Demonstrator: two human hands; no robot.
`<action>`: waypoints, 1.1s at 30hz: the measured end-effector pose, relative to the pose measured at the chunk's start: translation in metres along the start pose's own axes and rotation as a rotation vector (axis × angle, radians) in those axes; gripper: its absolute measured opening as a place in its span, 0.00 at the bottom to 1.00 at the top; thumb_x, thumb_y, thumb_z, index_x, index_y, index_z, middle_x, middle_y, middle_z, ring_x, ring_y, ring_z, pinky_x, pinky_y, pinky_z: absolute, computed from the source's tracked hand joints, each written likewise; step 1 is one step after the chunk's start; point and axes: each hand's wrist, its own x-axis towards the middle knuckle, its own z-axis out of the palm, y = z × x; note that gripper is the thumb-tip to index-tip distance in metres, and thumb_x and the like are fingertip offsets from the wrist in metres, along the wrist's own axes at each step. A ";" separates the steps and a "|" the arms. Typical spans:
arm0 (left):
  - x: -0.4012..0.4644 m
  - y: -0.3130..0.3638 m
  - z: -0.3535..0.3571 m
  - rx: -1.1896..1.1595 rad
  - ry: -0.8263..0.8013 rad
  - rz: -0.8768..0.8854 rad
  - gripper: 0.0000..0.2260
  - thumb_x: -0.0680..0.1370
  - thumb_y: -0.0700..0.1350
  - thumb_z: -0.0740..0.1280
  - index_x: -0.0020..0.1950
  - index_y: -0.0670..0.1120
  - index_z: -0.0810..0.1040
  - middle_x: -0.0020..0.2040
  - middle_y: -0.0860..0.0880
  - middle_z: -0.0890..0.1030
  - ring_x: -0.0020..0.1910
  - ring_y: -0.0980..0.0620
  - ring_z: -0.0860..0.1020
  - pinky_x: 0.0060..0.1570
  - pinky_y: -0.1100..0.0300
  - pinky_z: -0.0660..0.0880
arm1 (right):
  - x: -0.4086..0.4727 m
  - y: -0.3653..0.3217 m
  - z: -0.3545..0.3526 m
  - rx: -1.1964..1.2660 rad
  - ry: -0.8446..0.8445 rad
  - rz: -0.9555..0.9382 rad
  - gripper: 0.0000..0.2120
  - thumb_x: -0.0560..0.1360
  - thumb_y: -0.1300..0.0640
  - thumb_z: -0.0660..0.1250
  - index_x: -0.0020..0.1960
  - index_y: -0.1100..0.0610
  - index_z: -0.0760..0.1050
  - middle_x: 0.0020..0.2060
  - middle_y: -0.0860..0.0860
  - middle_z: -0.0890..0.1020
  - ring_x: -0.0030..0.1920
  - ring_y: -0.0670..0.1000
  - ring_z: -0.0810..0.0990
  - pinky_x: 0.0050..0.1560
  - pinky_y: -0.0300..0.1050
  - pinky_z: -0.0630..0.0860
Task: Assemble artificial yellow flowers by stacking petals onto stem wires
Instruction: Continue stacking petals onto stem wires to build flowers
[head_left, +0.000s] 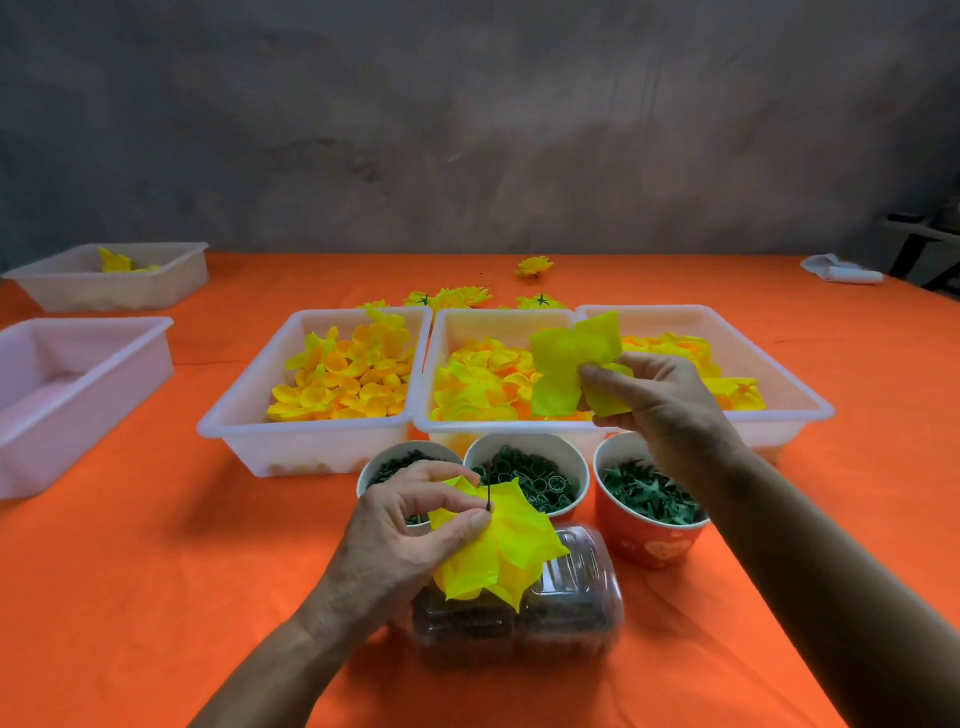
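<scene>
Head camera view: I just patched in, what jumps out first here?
The orange tablecloth fills the view, with three white trays of yellow petals side by side mid-table. In front, the left hand pinches a stem wire poking up through stacked yellow petals, while the right hand holds a loose petal piece over the middle tray.

orange table (156, 597) carries white trays (311, 441), cups (649, 540), loose flowers (535, 266).
</scene>
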 end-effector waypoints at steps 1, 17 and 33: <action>0.001 0.001 0.000 0.010 0.004 0.005 0.02 0.67 0.50 0.73 0.37 0.56 0.85 0.50 0.60 0.81 0.55 0.60 0.78 0.46 0.64 0.76 | -0.004 -0.001 0.003 0.014 -0.015 0.001 0.02 0.72 0.64 0.68 0.44 0.62 0.78 0.29 0.50 0.82 0.28 0.45 0.80 0.28 0.34 0.74; 0.045 0.054 -0.007 -0.125 0.180 -0.130 0.17 0.60 0.56 0.73 0.43 0.49 0.83 0.41 0.53 0.85 0.40 0.61 0.81 0.37 0.70 0.74 | -0.028 -0.016 0.049 0.036 -0.273 0.061 0.08 0.67 0.57 0.70 0.46 0.58 0.82 0.37 0.53 0.85 0.37 0.49 0.83 0.34 0.39 0.76; 0.045 0.049 -0.003 0.203 0.415 0.352 0.18 0.65 0.22 0.68 0.39 0.46 0.82 0.41 0.48 0.81 0.42 0.54 0.79 0.35 0.62 0.74 | -0.029 -0.018 0.051 0.264 -0.107 0.260 0.13 0.76 0.70 0.60 0.58 0.62 0.76 0.56 0.61 0.78 0.48 0.59 0.83 0.40 0.45 0.81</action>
